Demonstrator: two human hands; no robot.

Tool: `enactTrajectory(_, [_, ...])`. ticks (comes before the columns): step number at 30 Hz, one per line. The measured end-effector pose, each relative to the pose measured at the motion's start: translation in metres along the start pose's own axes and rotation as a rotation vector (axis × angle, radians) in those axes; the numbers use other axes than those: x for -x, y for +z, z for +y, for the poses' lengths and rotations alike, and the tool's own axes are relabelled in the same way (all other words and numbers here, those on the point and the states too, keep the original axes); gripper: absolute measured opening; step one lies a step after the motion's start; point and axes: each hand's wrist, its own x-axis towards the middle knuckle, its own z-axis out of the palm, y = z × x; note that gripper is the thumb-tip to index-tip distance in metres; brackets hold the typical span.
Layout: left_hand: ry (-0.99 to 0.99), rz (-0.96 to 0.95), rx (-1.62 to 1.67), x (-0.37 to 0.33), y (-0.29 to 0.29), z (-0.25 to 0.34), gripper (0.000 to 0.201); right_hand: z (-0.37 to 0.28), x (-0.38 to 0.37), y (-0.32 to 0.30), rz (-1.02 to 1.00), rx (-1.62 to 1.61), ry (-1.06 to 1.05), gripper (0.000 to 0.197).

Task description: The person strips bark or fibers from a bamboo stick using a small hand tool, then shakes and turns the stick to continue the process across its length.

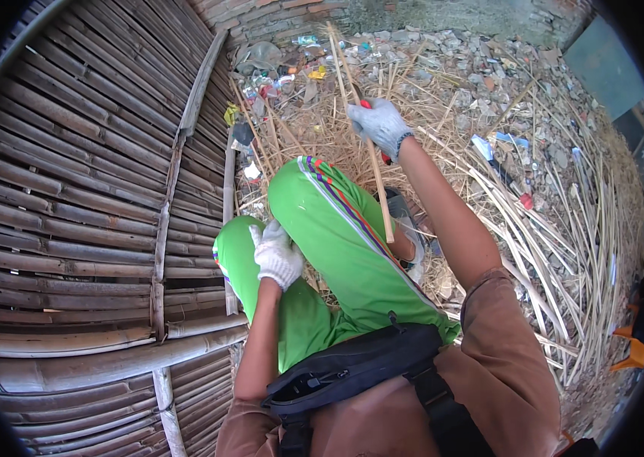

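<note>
My right hand (380, 126), in a grey-white work glove, is closed around a long bamboo strip (380, 192) and a red-handled tool (386, 158). Parts of the red handle show above and below the glove; the tool's working end is mostly hidden. The strip runs from the rubble-strewn ground ahead back toward my right shin, and a second thin strip (336, 62) lies beside its far end. My left hand (276, 255), in a white knit glove, rests empty between my green-trousered knees (308, 190), its fingers apart against the trouser cloth.
A bamboo-slat panel (86, 175) stands along my left. Many pale split strips (558, 282) lie in a long pile on the right. Shavings (428, 99), rubble and litter cover the ground. A brick wall (268, 17) closes the far side. A black waist bag (360, 365) crosses my lap.
</note>
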Motion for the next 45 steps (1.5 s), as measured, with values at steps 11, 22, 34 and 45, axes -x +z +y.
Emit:
enactTrajectory(11, [0.138, 0.484, 1.619, -0.015, -0.15, -0.03, 0.055, -0.17, -0.001, 0.009, -0.238, 0.28, -0.408, 0.052])
enactTrajectory(22, [0.025, 0.243, 1.983, -0.159, -0.236, -0.123, 0.028, -0.112, 0.108, 0.156, -0.298, 0.337, -0.626, 0.068])
enactTrajectory(34, [0.058, 0.036, 1.719, -0.023, -0.151, -0.082, 0.043, -0.038, 0.023, 0.022, -0.05, 0.305, -0.327, 0.092])
enactTrajectory(45, [-0.178, -0.25, 1.928, 0.088, -0.085, -0.003, 0.047, -0.009, 0.057, 0.07, -0.489, -0.073, 0.042, 0.06])
